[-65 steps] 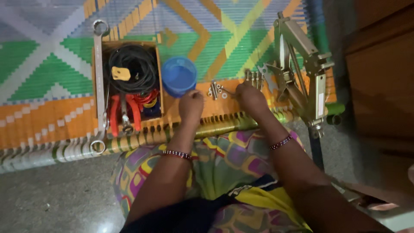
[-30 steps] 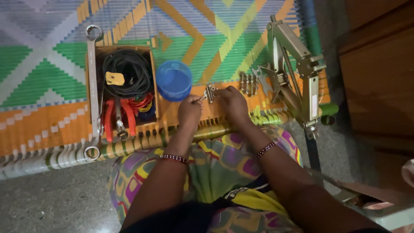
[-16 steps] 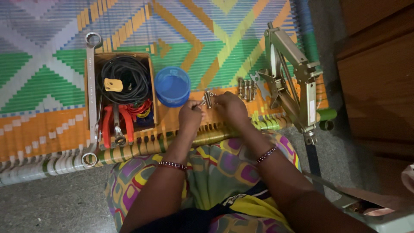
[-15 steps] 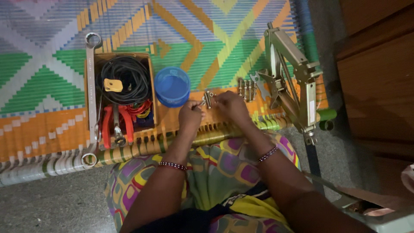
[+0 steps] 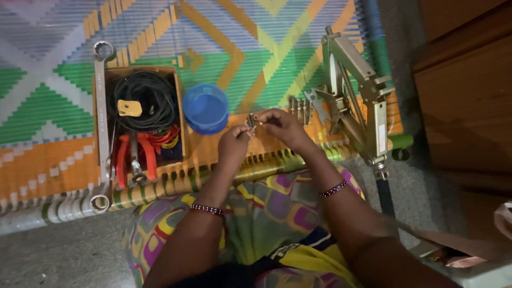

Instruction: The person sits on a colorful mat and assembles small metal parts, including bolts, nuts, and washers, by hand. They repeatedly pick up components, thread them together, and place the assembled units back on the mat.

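My left hand (image 5: 233, 143) and my right hand (image 5: 282, 124) meet above the woven cot, both pinching a small metal fitting (image 5: 250, 121) between the fingertips. A row of several small metal bolts (image 5: 300, 108) lies on the weave just right of my right hand. A blue plastic bowl (image 5: 206, 108) sits just left of the hands. Beaded bracelets circle both wrists.
A cardboard box (image 5: 179, 114) at the left holds a coiled black cable (image 5: 144, 96) and red-handled pliers (image 5: 135, 154). A long ring spanner (image 5: 100, 122) lies along the box's left side. A metal scissor jack (image 5: 354, 98) stands at the right by a wooden cabinet (image 5: 464, 90).
Both hands rose from the cot's edge and came together around the small metal fitting. The view drifted slightly, so the box and bowl sit further right.
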